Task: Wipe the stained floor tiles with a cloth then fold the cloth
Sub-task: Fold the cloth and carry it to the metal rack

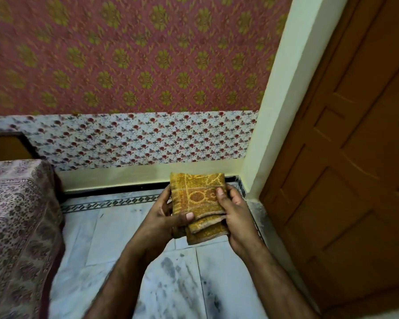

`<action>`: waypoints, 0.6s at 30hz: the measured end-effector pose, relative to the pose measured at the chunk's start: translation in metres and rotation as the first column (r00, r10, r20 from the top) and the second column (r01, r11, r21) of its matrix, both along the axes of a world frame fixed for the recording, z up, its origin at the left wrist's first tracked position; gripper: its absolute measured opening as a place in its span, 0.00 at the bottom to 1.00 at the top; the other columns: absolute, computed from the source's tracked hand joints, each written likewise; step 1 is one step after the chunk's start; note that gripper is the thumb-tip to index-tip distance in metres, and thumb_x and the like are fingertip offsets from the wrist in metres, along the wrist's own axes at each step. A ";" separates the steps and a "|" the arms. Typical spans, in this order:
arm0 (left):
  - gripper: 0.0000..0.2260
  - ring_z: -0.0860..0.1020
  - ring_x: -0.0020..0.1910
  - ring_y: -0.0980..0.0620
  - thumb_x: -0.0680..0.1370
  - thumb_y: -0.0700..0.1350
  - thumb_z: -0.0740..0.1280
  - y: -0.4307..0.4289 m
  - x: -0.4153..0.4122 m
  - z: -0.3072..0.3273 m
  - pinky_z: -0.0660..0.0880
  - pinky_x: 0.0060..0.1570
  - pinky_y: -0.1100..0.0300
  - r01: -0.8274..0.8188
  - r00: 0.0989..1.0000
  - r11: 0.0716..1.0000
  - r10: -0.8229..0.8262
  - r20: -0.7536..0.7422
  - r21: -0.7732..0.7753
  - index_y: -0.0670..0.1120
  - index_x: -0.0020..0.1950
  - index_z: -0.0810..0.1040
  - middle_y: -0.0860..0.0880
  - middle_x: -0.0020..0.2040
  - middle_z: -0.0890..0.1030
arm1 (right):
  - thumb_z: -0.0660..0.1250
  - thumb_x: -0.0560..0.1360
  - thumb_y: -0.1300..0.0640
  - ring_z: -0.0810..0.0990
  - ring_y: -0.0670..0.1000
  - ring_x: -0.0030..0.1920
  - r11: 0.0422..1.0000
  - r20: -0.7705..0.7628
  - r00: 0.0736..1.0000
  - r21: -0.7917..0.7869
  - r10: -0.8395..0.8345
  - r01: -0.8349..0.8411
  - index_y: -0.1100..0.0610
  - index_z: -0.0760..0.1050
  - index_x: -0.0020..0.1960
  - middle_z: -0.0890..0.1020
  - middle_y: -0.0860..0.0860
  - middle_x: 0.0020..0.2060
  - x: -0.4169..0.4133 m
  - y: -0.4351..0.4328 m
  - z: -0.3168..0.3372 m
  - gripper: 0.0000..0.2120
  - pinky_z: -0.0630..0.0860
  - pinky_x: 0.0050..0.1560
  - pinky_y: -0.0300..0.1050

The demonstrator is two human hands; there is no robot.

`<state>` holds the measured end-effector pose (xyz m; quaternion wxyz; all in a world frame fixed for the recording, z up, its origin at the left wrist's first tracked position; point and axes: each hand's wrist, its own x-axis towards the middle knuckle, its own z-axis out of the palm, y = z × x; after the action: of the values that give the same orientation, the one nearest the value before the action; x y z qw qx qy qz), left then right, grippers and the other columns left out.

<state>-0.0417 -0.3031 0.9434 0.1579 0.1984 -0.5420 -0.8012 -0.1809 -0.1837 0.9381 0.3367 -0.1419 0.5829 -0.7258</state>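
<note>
A yellow and orange patterned cloth point(197, 194) is folded into a small thick rectangle and held in the air above the floor. My left hand point(164, 217) grips its left edge, thumb pressed on the front near the lower fold. My right hand point(233, 210) grips its right edge, thumb lying across the front. Below, the pale marble floor tiles point(175, 277) carry dark grey smudges and streaks.
A bed with a patterned cover point(16, 226) stands at the left. A brown wooden door point(355, 157) fills the right side, beside a cream wall corner point(276, 111). Patterned wallpaper point(136, 65) covers the far wall above a black-bordered floor edge point(111, 202).
</note>
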 end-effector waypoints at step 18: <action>0.23 0.84 0.57 0.43 0.78 0.41 0.70 0.146 0.076 0.030 0.82 0.49 0.40 0.018 0.999 0.999 -0.017 0.031 -0.041 0.54 0.72 0.72 0.47 0.61 0.84 | 0.63 0.84 0.51 0.86 0.58 0.55 0.978 -0.048 0.976 -0.010 -0.210 0.210 0.51 0.76 0.64 0.86 0.55 0.56 0.109 0.161 0.021 0.11 0.82 0.56 0.64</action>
<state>0.0338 -0.1572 0.9731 0.1467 0.2025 -0.5626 -0.7880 -0.0720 -0.0225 0.9594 0.2435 -0.0978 0.6010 -0.7549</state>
